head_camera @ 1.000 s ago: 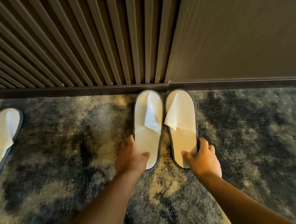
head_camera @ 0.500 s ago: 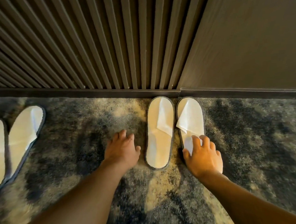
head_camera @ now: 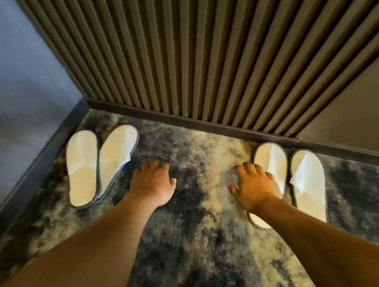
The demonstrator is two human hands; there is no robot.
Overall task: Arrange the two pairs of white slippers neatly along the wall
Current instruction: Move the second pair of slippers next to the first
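1. 2 pairs of white slippers on a mottled grey and cream carpet (head_camera: 195,210), well apart from each other.
2. Right pair (head_camera: 298,180): side by side, touching along the inner edges, toes just beside the dark baseboard (head_camera: 205,122) of the slatted wall (head_camera: 200,53). Heels toward the camera.
3. Right pair's inner slipper (head_camera: 272,166) partly hidden by the right forearm; outer slipper (head_camera: 309,184) in full view, with a folded white flap across the toe part.
4. Left pair (head_camera: 96,165): near the corner, beside the plain bluish wall (head_camera: 12,88) on the left. Heels touching or overlapping, toes spread apart in a narrow V, well short of the slatted wall's baseboard.
5. Left pair's outer slipper (head_camera: 81,166) roughly parallel to the bluish wall; inner slipper (head_camera: 117,155) tilted to the right at the toe.
6. Left hand (head_camera: 152,184): palm down over bare carpet between the 2 pairs, closer to the left pair, not touching it. Grip wide, fingers loosely spread, holding nothing.
7. Right hand (head_camera: 254,183): palm down, fingers spread, grip wide and empty, overlapping the inner slipper of the right pair in view; cannot tell whether touching it.
8. Both bare forearms reaching forward from the bottom edge.
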